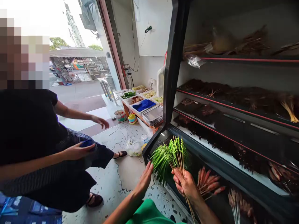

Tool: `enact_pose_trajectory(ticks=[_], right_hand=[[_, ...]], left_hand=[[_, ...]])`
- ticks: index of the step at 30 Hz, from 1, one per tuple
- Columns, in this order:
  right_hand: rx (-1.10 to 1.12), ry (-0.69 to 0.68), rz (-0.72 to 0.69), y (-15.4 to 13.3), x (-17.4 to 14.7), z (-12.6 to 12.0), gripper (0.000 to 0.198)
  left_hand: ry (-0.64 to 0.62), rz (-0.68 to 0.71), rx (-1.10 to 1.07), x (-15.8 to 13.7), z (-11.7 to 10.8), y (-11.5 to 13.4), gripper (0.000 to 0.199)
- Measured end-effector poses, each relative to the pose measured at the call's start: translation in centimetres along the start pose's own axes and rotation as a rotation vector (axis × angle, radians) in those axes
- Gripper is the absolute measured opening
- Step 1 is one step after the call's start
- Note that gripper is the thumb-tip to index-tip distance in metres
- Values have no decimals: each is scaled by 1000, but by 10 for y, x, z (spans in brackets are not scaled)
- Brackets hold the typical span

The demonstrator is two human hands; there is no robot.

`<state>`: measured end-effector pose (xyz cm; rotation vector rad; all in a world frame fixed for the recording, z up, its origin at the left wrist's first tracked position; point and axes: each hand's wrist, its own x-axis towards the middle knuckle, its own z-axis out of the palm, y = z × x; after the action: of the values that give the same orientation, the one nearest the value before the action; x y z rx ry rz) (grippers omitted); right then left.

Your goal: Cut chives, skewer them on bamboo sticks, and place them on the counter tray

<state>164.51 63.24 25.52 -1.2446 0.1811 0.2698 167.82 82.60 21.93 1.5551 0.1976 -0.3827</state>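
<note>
A bundle of skewers threaded with long green vegetables, like chives (pixel 167 158), is held over the front ledge of a dark display case (pixel 224 152). My right hand (pixel 185 184) is wrapped round the bare sticks, their lower ends poking out below the fist. Beside the hanging green ends, my left hand (pixel 145 180) has its fingers straight and together, holding nothing; whether it touches the greens I cannot tell. On the ledge to the right of my right hand lie reddish sausage-like skewers (pixel 207 180) and a bunch of meat skewers (pixel 240 200).
Shelves with dark skewers (pixel 247 96) rise at right. A person in dark clothes (pixel 25 127) stands at left, a dark blue object in one hand. A low table with food trays and stacked metal trays (pixel 153 115) stands ahead; plastic bags (pixel 134 146) lie on the floor.
</note>
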Motion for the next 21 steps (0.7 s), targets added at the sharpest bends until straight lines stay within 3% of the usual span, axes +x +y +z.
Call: enact_pose_trajectory(ticks=[3, 6, 9, 12, 15, 21], right_hand=[[-34, 89, 1, 2, 31, 33, 53], [-55, 186, -2, 1, 59, 63, 57], [-65, 246, -10, -2, 82, 87, 57], [-91, 282, -12, -8, 102, 101, 56], [-94, 262, -18, -18, 122, 105, 56], [-101, 285, -6, -34, 162, 87, 58]], left_hand=[[32, -28, 168, 33, -36, 18, 71], [64, 128, 258, 61, -66, 42, 74], [-21, 232, 239, 90, -80, 66, 76], [-87, 173, 160, 123, -72, 82, 76], [-58, 210, 81, 154, -51, 92, 78], [-90, 207, 85, 197, -24, 112, 70]])
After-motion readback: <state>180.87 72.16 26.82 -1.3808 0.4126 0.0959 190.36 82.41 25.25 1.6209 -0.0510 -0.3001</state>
